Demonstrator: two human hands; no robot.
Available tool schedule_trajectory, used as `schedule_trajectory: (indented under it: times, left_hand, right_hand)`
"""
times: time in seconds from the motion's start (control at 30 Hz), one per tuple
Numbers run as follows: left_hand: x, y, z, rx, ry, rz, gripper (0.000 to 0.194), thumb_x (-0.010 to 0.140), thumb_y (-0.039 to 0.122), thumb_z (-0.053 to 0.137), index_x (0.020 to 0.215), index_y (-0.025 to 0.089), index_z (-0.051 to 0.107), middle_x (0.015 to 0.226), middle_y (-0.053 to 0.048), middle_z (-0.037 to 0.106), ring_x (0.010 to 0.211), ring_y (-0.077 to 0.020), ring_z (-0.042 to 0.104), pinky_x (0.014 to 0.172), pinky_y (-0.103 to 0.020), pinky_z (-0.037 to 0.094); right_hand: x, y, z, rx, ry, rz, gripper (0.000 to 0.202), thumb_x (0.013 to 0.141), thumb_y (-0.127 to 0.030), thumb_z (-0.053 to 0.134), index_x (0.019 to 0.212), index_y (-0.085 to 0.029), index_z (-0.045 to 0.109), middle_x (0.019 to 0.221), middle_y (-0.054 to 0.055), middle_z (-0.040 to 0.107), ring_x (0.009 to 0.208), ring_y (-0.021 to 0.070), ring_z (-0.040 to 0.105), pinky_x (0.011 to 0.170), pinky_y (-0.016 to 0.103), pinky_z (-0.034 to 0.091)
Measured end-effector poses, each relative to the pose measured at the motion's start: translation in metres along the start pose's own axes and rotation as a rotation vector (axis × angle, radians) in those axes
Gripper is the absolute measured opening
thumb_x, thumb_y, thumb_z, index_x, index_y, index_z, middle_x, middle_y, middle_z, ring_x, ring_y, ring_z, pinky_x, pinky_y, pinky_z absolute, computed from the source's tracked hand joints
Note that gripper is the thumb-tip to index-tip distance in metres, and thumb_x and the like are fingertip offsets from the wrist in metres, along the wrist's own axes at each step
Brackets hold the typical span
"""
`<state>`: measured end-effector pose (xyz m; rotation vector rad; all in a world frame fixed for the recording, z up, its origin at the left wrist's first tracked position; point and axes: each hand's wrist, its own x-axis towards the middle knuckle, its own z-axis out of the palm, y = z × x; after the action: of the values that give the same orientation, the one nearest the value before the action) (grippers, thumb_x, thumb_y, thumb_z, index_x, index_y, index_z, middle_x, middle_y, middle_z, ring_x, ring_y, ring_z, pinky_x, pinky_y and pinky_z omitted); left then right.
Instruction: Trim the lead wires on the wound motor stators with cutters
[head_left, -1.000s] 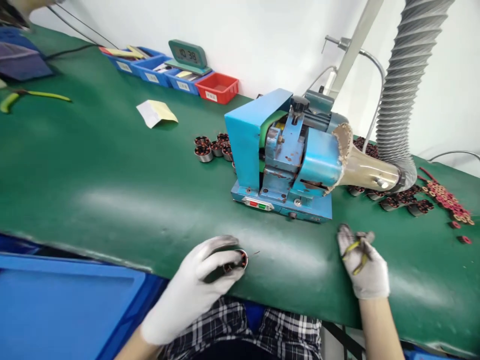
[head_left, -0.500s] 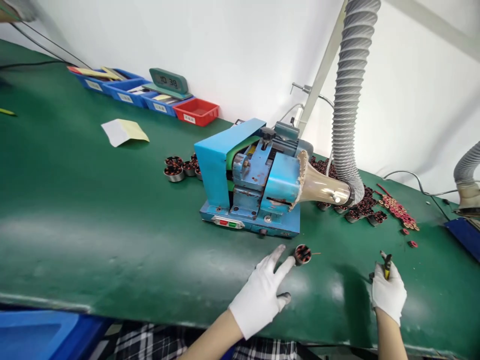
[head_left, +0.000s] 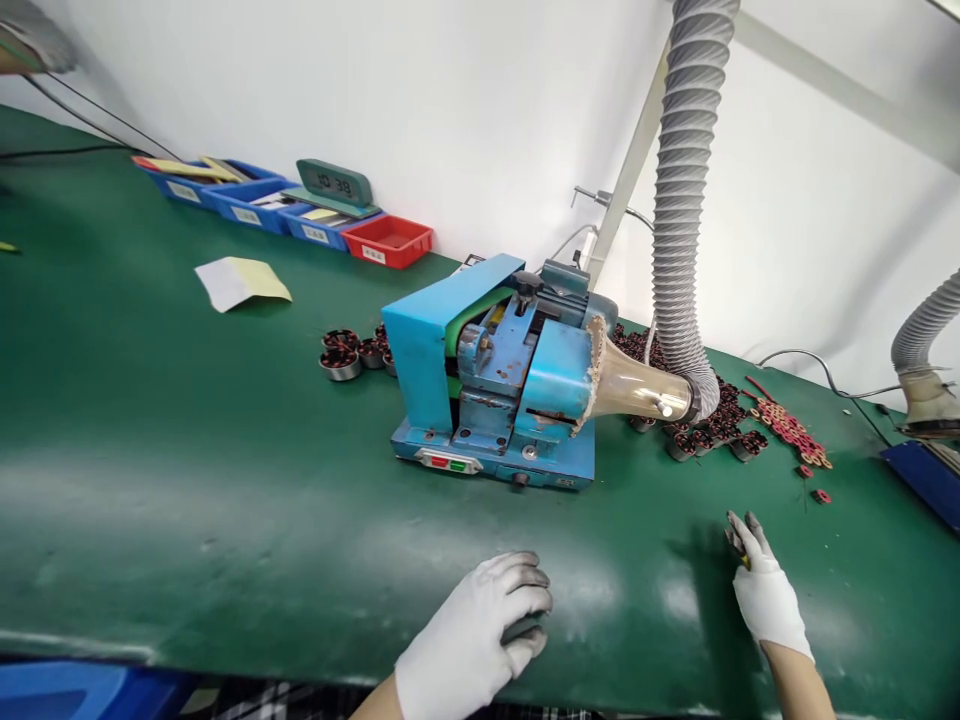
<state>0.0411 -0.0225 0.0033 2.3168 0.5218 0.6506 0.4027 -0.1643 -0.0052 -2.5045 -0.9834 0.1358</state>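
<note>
My left hand (head_left: 480,630), in a white glove with dirty fingertips, is at the table's front edge below the blue belt machine (head_left: 487,390). Its fingers curl toward the thumb, and whatever lies inside is hidden. To the right, my gloved right hand (head_left: 765,585) is low over the table, closed round a small tool (head_left: 745,562) of which only a bit of yellow shows. Many copper-wound motor cores (head_left: 720,410) sit in a pile behind the machine's clear nozzle. A few more cores (head_left: 341,360) stand left of the machine.
A grey hose (head_left: 686,200) rises from the nozzle. Red rings (head_left: 787,430) lie at right. Blue bins (head_left: 247,208), a red bin (head_left: 388,240) and a clock (head_left: 334,183) line the wall. A folded paper (head_left: 241,282) lies at left. Another person's gloved hand (head_left: 37,38) shows top left.
My left hand has drawn back toward the front edge and its fingers have curled. The single core beside it is gone from the table. My right hand has turned, hiding most of the tool.
</note>
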Motion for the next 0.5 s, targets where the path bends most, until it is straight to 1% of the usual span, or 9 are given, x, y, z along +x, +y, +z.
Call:
schedule_trajectory:
  times: [0.1, 0.17, 0.27, 0.37, 0.43, 0.5]
  left_hand:
    - [-0.0005, -0.0004, 0.0018, -0.007, 0.010, -0.002, 0.017, 0.073, 0.013, 0.063, 0.086, 0.023, 0.060, 0.091, 0.002, 0.064, 0.104, -0.0183, 0.055, 0.098, -0.033, 0.041]
    - [-0.0013, -0.0007, 0.0023, -0.005, -0.004, -0.011, 0.014, 0.074, 0.014, 0.063, 0.084, 0.023, 0.060, 0.090, 0.003, 0.065, 0.105, -0.0186, 0.055, 0.099, -0.033, 0.041]
    - [-0.0019, -0.0013, 0.0025, -0.004, -0.033, -0.024, 0.013, 0.075, 0.012, 0.062, 0.082, 0.023, 0.060, 0.088, 0.003, 0.065, 0.106, -0.0197, 0.054, 0.099, -0.035, 0.040]
    - [-0.0018, -0.0010, 0.0017, -0.014, -0.044, -0.032, 0.013, 0.075, 0.011, 0.061, 0.080, 0.023, 0.059, 0.087, 0.003, 0.065, 0.107, -0.0202, 0.054, 0.099, -0.036, 0.040]
    - [-0.0014, -0.0001, 0.0001, -0.020, -0.038, -0.039, 0.016, 0.075, 0.011, 0.060, 0.083, 0.024, 0.059, 0.089, 0.003, 0.065, 0.108, -0.0205, 0.053, 0.099, -0.036, 0.040]
    - [-0.0009, 0.0013, -0.0021, -0.016, -0.029, -0.041, 0.020, 0.073, 0.010, 0.060, 0.087, 0.025, 0.059, 0.092, 0.003, 0.065, 0.108, -0.0208, 0.053, 0.098, -0.036, 0.041]
  right_hand:
    - [-0.0029, 0.0027, 0.0046, 0.161, -0.033, -0.053, 0.072, 0.060, -0.011, 0.036, 0.130, -0.022, 0.043, 0.146, 0.005, 0.027, 0.109, 0.0179, 0.056, 0.089, 0.028, 0.046]
    - [-0.0038, 0.0045, 0.0054, 0.196, -0.039, -0.049, 0.072, 0.058, -0.012, 0.037, 0.129, -0.021, 0.044, 0.146, 0.006, 0.028, 0.112, 0.0193, 0.054, 0.094, 0.030, 0.044]
    - [-0.0038, 0.0056, 0.0058, 0.177, -0.046, -0.042, 0.074, 0.057, -0.012, 0.036, 0.130, -0.021, 0.043, 0.147, 0.006, 0.025, 0.114, 0.0192, 0.052, 0.095, 0.030, 0.043]
    - [-0.0044, 0.0024, 0.0089, 0.139, -0.071, -0.057, 0.079, 0.054, -0.010, 0.036, 0.132, -0.021, 0.040, 0.149, 0.006, 0.019, 0.112, 0.0165, 0.054, 0.092, 0.026, 0.044]
    - [-0.0039, -0.0008, 0.0111, 0.092, -0.071, -0.065, 0.081, 0.053, -0.007, 0.036, 0.133, -0.018, 0.038, 0.149, 0.007, 0.016, 0.112, 0.0155, 0.054, 0.092, 0.024, 0.044]
    - [0.0004, -0.0026, 0.0097, 0.017, -0.047, -0.050, 0.080, 0.054, -0.006, 0.037, 0.133, -0.016, 0.039, 0.148, 0.010, 0.021, 0.112, 0.0172, 0.054, 0.093, 0.026, 0.043]
